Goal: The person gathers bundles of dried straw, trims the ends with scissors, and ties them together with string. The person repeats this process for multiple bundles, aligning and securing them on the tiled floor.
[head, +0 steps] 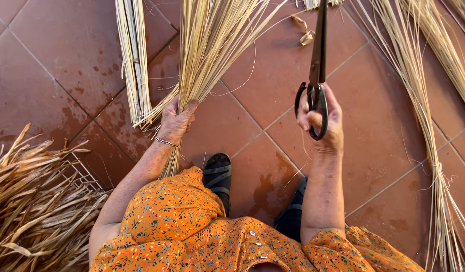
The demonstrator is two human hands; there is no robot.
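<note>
My left hand grips a thick bundle of pale straw stalks near its lower end; the stalks fan upward out of view. A thin bracelet circles that wrist. My right hand is closed through the handles of large black shears, whose blades point up and look closed. The shears are apart from the bundle, to its right. Below, my orange flowered dress and black sandals show.
A second flat straw bundle lies left of the held one. Long loose straw runs down the right side. A pile of dry brown leaves sits on a wire rack at lower left. The floor is reddish tile.
</note>
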